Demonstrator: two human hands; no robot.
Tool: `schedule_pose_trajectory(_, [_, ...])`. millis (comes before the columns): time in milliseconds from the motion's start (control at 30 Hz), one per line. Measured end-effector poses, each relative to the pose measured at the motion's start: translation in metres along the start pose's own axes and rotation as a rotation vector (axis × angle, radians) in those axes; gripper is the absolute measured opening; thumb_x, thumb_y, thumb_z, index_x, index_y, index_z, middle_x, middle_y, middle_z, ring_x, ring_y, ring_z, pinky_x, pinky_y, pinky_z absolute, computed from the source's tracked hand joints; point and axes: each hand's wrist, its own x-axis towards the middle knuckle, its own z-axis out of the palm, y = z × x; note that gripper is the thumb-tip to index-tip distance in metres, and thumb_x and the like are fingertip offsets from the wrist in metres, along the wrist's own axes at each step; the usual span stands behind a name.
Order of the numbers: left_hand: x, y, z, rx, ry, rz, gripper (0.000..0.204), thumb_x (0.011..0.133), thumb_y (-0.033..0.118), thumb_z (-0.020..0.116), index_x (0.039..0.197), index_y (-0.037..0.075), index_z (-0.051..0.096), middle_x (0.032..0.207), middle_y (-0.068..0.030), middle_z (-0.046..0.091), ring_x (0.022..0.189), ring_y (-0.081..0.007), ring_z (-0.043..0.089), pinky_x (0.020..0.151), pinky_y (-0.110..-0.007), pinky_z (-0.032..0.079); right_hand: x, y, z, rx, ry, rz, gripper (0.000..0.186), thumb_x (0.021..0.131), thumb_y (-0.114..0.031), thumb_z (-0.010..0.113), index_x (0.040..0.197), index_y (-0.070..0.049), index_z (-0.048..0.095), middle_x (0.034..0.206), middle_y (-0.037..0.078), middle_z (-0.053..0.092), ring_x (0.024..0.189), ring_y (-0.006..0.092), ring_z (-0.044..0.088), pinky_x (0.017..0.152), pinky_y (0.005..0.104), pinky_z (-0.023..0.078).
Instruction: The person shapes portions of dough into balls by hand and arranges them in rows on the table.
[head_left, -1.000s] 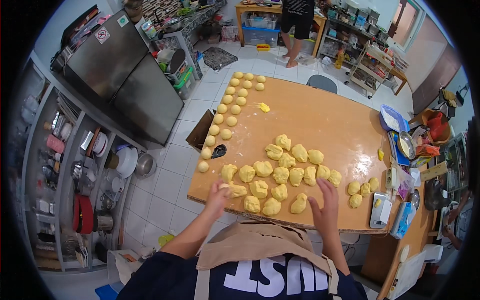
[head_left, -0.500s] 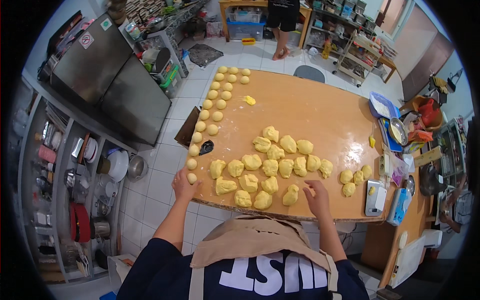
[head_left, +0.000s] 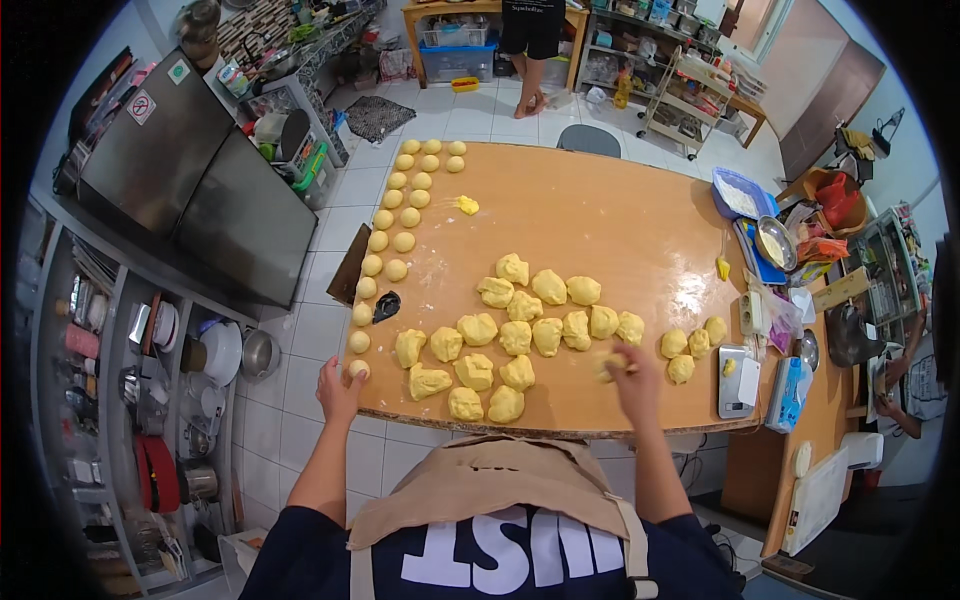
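At the table's near left corner my left hand (head_left: 338, 390) is open, its fingers apart beside the last smooth dough ball (head_left: 359, 369) of a long row. Whether the fingertips press on that ball is hard to tell. My right hand (head_left: 638, 378) is closed round a yellow dough piece (head_left: 607, 367), raised over the near right part of the table and partly hidden by the fingers. Left of it several rough dough lumps (head_left: 474, 371) lie in loose rows. A small group of dough pieces (head_left: 680, 370) rests further right.
The wooden table (head_left: 590, 220) bears a yellow smear (head_left: 467, 205) and a black scrap (head_left: 386, 306). A scale (head_left: 738, 385), a blue-white packet (head_left: 789, 392) and a flour tub (head_left: 738, 194) line the right side. A fridge (head_left: 190, 190) stands left; a person (head_left: 530, 50) stands beyond.
My right hand has picked up the dough lump nearest it and lifted it away to the right. The left hand stays by the end ball. The whole view has shifted slightly.
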Motion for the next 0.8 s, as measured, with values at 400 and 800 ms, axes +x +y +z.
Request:
schedule_pose_trajectory(400, [-0.089,-0.082,-0.008,-0.113,0.074,0.094,0.042,0.086,0.01,0.064,0.124,0.001,0.049,0.119,-0.0164,0.053,0.107,-0.0311,0.052,0.092,-0.04,0.042,-0.008,0.025,-0.051,-0.52,0.258,-0.309,0.046,0.091,-0.024,0.053,0.134,-0.008,0.054,0.142,0.016,0.049,0.138,0.0366,0.035,0.113,0.0605,0.013])
schedule_pose_trajectory(800, [-0.097,-0.114,-0.027,-0.18,-0.007,-0.101,0.039,0.085,0.004,0.062,0.123,0.005,0.052,0.113,-0.0084,0.059,0.095,-0.0203,0.058,0.075,-0.034,0.048,-0.063,0.149,0.01,-0.683,-0.393,-0.565,0.047,0.088,-0.022,0.059,0.132,-0.008,0.052,0.137,0.012,0.052,0.135,0.0331,0.039,0.113,0.0477,0.028])
